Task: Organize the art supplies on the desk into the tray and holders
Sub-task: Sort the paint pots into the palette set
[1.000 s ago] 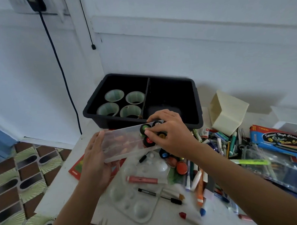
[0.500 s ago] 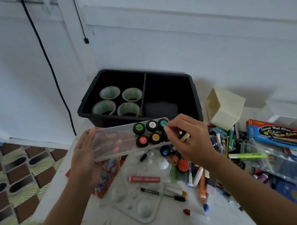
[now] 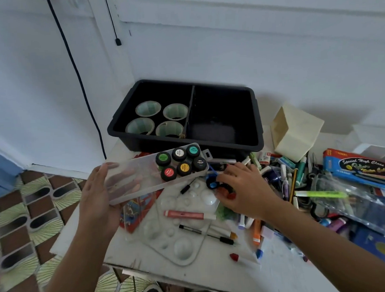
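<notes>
Just before the black tray (image 3: 231,147), the left hand (image 3: 97,197) clamps a clear case (image 3: 133,176) of six pots (image 3: 183,168) lettered "POSTER"; the right hand (image 3: 245,190) pinches a blue-lidded pot (image 3: 212,184) on the bench (image 3: 213,274).

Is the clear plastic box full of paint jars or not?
Partly full: six paint jars sit at the right end of the box; the rest holds nothing.

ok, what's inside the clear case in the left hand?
Six lidded poster paint pots at the right end of the clear case: green, white, teal behind; red, yellow, black in front. Rest looks empty, left hand fingers showing through. Lids hide the paint.
</notes>
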### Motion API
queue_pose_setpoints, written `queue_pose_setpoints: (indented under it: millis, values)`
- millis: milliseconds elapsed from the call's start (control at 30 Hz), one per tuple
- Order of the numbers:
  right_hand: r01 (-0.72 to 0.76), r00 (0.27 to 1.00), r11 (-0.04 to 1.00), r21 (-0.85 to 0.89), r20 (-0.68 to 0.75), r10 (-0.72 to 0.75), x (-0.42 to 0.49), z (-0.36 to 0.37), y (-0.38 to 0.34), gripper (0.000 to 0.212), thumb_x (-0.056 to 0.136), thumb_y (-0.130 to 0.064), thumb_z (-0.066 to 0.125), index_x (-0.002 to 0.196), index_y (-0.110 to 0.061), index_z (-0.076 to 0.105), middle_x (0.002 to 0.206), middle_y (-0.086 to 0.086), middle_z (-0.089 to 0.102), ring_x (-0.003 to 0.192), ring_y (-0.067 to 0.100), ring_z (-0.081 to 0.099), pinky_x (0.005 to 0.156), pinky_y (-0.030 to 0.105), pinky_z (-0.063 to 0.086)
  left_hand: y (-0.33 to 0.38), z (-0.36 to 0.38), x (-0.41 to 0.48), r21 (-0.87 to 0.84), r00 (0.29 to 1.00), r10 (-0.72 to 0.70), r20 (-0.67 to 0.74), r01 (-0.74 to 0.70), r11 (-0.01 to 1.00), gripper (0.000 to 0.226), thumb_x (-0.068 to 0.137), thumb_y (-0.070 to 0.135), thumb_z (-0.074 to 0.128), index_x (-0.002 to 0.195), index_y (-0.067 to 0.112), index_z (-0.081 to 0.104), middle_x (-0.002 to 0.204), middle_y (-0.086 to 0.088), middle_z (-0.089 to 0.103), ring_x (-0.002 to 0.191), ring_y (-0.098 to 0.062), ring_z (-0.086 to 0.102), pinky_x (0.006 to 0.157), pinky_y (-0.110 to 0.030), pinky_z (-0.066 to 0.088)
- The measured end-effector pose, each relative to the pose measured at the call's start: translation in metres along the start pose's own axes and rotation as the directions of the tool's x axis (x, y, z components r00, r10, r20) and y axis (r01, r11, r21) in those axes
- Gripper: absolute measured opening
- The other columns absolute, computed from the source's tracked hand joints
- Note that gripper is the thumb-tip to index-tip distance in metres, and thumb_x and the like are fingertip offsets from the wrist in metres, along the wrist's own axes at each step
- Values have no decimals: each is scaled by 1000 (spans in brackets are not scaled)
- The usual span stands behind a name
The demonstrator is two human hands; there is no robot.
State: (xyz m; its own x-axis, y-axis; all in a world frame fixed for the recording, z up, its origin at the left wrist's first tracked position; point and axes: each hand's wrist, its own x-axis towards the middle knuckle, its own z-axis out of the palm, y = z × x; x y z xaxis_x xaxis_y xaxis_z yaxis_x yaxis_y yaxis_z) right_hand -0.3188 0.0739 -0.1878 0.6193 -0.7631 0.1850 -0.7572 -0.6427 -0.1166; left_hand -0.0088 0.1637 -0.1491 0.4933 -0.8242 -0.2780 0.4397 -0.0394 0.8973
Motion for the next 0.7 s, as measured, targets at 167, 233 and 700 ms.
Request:
queue_pose_setpoints:
  millis: [167,233,700]
  values:
    - [15,993,995,100,-116,-3,-6,2,2,21,88,-33,63,105,-22,70,95,-5,64,93,20,55,77,35,36,-4,8,-10,10,1000,-7,-7,7,1000,16,105,31,53,103,18,63,114,-15,74,100,-33,74,85,-48,58]
    - [12,983,983,183,-184,22,-9,-2,0,14,90,-22,64,102,-19,71,93,-4,64,88,19,54,77,36,39,-6,10,-14,3,1000,-2,2,2,1000,14,106,28,52,106,18,62,115,-15,74,99,-32,75,83,-46,61]
    - [-26,998,999,18,-59,27,-13,5,-5,35,80,-39,75,111,-24,69,109,-5,68,110,23,58,89,47,42,-15,21,-29,-40,998,10,-67,-13,999,13,103,27,57,100,16,64,118,-19,72,102,-35,73,74,-38,63]
